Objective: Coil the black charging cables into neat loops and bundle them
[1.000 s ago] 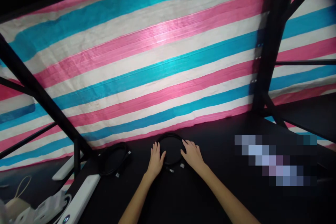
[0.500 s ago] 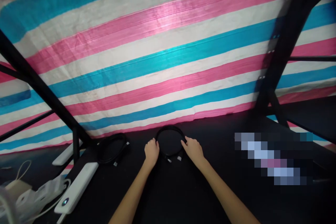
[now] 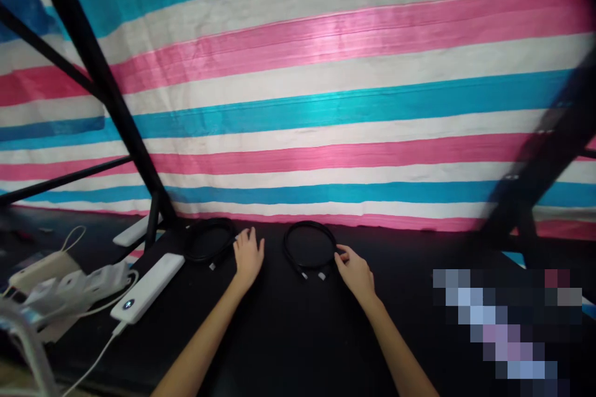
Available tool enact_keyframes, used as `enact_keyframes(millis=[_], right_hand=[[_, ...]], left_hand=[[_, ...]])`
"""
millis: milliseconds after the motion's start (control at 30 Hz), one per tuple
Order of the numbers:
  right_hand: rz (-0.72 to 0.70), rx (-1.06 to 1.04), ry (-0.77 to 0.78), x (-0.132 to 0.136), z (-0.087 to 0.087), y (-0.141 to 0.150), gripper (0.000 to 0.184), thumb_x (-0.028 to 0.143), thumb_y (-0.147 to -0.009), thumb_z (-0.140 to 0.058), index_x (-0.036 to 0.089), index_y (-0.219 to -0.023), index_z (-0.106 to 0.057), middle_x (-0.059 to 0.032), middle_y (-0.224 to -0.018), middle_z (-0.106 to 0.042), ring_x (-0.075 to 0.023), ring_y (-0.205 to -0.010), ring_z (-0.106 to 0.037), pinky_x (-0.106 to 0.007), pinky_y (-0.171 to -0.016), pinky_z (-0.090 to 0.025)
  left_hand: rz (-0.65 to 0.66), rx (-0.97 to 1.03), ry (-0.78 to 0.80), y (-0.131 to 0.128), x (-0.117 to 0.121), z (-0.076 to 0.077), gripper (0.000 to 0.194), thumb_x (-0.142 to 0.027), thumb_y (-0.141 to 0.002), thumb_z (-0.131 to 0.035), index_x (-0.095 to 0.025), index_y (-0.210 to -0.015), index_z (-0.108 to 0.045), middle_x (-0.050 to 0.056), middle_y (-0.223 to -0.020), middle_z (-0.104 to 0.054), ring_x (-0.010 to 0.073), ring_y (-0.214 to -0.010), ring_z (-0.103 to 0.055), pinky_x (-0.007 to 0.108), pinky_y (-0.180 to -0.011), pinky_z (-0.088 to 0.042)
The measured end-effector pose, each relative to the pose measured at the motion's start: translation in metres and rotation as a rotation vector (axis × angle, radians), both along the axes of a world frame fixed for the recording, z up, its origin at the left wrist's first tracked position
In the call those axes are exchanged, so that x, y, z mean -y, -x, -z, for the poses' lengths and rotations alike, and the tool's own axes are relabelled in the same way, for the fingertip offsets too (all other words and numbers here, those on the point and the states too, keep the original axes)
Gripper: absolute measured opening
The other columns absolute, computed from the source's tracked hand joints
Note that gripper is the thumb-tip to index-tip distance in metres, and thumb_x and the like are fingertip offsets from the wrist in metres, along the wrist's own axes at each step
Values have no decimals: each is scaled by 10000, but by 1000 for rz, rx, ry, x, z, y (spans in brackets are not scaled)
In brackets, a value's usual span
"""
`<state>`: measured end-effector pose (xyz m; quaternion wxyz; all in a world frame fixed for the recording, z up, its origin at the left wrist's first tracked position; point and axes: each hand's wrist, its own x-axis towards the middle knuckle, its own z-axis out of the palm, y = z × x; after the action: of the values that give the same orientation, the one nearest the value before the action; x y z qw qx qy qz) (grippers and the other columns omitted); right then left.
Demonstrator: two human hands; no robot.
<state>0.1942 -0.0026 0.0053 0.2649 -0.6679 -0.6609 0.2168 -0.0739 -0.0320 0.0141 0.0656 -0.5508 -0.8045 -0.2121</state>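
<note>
Two coiled black cables lie on the black table top. Around the right edge of the right cable (image 3: pixel 285 247), the fingers of my right hand (image 3: pixel 356 270) are closed. This coil forms a neat ring, with two light connector ends (image 3: pixel 304 275) at its near side. My left hand (image 3: pixel 248 257) is apart from that ring and beside the right edge of the left cable (image 3: pixel 205 258). Its fingers are spread, and its fingertips reach to or near the left coil; contact is unclear. One light plug (image 3: pixel 213 266) shows on the left coil's near side.
A white oblong device (image 3: pixel 149 285) with a round display and a white lead lies left. Beyond it are another white bar (image 3: pixel 137 231) and a power strip (image 3: pixel 88 285) with plugs. Black frame posts (image 3: pixel 125 118) stand before a striped sheet (image 3: pixel 326 99). A pixelated patch covers the right.
My left hand has let go of the right cable and moved left to the other coil, its fingers spreading. My right hand stays at the right cable. The view has shifted.
</note>
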Motion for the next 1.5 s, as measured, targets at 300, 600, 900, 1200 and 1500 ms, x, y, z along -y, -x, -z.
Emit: enact_keyframes(millis=[300, 600, 900, 1200, 1500], right_hand=[[46, -24, -5, -2, 1, -1, 330, 381, -846, -427, 267, -1076, -634, -11, -926, -699, -217, -873, -631, -283, -655, -398], [62, -1, 4, -6, 5, -9, 336, 364, -845, -424, 252, -1077, -640, -19, -929, -706, -243, -930, -621, -295, -686, -399], [70, 13, -25, -5, 4, -8, 335, 372, -819, -445, 260, -1045, -666, -27, -925, -708, -224, -865, -630, -283, -634, -387], [55, -16, -60, -1, 2, -8, 296, 350, -791, -484, 265, -991, -685, -23, -874, -710, -220, -823, -640, -279, -611, -394], [-178, -486, -286, 5, -5, 20, 504, 496, -775, -569, 164, -1154, -590, -76, -893, -647, -147, -636, -584, -304, -631, -489]], left_hand=[[-66, 226, 72, 110, 23, 7, 215, -308, -835, -570, -149, -967, -628, 98, -1010, -630, 228, -992, -554, 399, -895, -416], [-21, 517, -202, 139, 16, -9, 299, -394, -889, -509, -123, -971, -605, 39, -873, -642, 136, -758, -613, 337, -745, -518], [-204, 514, -738, 141, 49, -55, 261, -354, -894, -398, -185, -895, -596, 19, -703, -615, 161, -639, -568, 265, -682, -412], [-129, 601, -1293, 117, 77, -128, 294, -430, -890, -422, -158, -859, -528, -29, -612, -493, 98, -497, -441, 236, -542, -370], [352, 1078, -1185, 18, 117, -157, 230, -392, -849, -564, -165, -828, -535, -59, -533, -447, 61, -447, -359, 195, -468, -297]])
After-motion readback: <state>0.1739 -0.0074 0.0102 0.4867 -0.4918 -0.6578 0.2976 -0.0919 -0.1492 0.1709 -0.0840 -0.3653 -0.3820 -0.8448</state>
